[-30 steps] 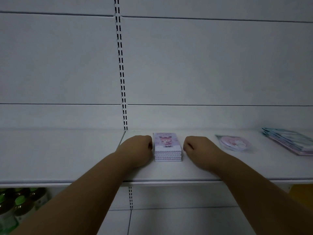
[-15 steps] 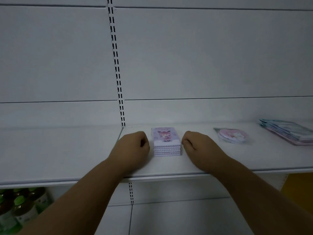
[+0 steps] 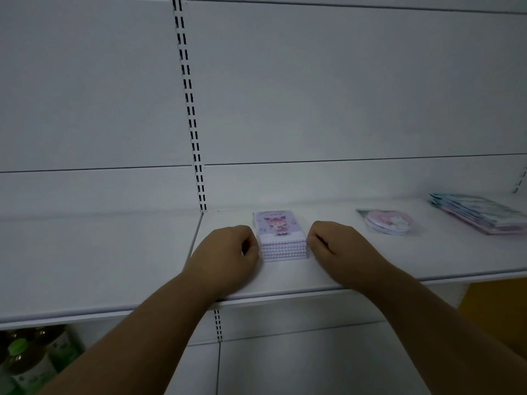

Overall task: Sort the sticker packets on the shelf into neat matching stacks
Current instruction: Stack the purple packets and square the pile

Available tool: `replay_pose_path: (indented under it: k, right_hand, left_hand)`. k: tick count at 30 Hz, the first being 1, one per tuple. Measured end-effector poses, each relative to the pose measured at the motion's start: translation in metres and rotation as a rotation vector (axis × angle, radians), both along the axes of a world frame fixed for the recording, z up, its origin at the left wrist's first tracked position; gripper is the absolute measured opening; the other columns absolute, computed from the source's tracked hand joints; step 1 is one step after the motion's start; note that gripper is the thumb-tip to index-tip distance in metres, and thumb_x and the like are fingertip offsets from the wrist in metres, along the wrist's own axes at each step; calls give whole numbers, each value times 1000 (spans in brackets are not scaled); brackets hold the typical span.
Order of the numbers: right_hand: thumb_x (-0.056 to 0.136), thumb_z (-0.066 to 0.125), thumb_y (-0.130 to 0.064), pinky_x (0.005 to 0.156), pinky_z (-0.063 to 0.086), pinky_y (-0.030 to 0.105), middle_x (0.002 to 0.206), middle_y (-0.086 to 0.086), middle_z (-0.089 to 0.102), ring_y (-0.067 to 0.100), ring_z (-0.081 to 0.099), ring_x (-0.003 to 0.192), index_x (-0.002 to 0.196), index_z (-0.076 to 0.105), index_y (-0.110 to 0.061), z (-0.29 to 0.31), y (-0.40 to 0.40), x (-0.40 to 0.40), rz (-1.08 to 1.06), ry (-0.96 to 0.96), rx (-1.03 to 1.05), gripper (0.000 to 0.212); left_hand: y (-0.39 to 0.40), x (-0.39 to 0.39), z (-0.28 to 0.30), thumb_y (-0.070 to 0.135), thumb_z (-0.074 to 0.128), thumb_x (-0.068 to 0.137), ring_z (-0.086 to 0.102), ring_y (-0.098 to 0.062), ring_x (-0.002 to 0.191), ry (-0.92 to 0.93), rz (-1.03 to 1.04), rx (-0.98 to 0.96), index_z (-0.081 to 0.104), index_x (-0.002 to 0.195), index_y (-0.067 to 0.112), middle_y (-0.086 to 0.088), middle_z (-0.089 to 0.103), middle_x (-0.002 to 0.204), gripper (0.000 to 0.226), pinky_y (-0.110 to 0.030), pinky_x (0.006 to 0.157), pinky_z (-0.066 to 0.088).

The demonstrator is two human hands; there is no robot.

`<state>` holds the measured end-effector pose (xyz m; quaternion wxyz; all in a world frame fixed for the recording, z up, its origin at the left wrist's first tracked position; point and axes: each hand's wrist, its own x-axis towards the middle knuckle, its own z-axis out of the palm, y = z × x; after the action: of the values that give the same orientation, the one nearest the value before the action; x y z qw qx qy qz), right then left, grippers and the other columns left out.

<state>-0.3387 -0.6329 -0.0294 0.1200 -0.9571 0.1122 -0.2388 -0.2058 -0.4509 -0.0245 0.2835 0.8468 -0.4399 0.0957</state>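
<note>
I'm seeing the purple packet stack [image 3: 281,238] lying flat, long axis running toward the shelf [image 3: 114,252] back, left hand [image 3: 225,252] and right hand [image 3: 339,249] curling as fists, flanking it, seemingly touching its sides, gripping nothing.

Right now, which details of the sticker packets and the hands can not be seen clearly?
Head view only:
- Purple cartoon packet stack: lower packets' faces covered by the top one.
- Left hand and right hand: fingers curled under, so contact with the stack is unclear.
- Teal-and-pink flat packet pile: cut off by the right edge.
- Round pink sticker packet: print too blurred.
</note>
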Motion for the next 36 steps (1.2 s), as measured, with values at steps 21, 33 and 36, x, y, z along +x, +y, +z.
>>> replay_pose_path:
  k: [21, 33, 36]
  right_hand:
    - [85, 62, -32, 61, 40, 26, 64, -8, 55, 8, 49, 63, 74, 60, -18, -5, -6, -2, 15, -41, 1, 18]
    - [83, 66, -33, 58, 35, 16, 60, -13, 52, 3, 48, 60, 62, 53, -29, -2, -9, -1, 8, 56, 38, 25]
    - [85, 64, -35, 57, 39, 20, 65, -5, 59, 7, 51, 61, 71, 62, -17, -1, -11, -2, -2, -3, 101, 23]
  left_hand:
    - [-3, -3, -1, 36, 60, 86, 55, -5, 70, 21, 6, 60, 62, 80, 25, 10, 64, 78, 13, -20, 58, 40]
    - [-2, -2, 0, 39, 61, 87, 53, -6, 66, -24, 2, 132, 60, 73, 26, 10, 60, 70, 19, -19, 55, 35]
    - [-2, -2, 0, 45, 60, 88, 54, -7, 66, -3, 30, 60, 59, 74, 24, 8, 60, 70, 25, -23, 56, 37]
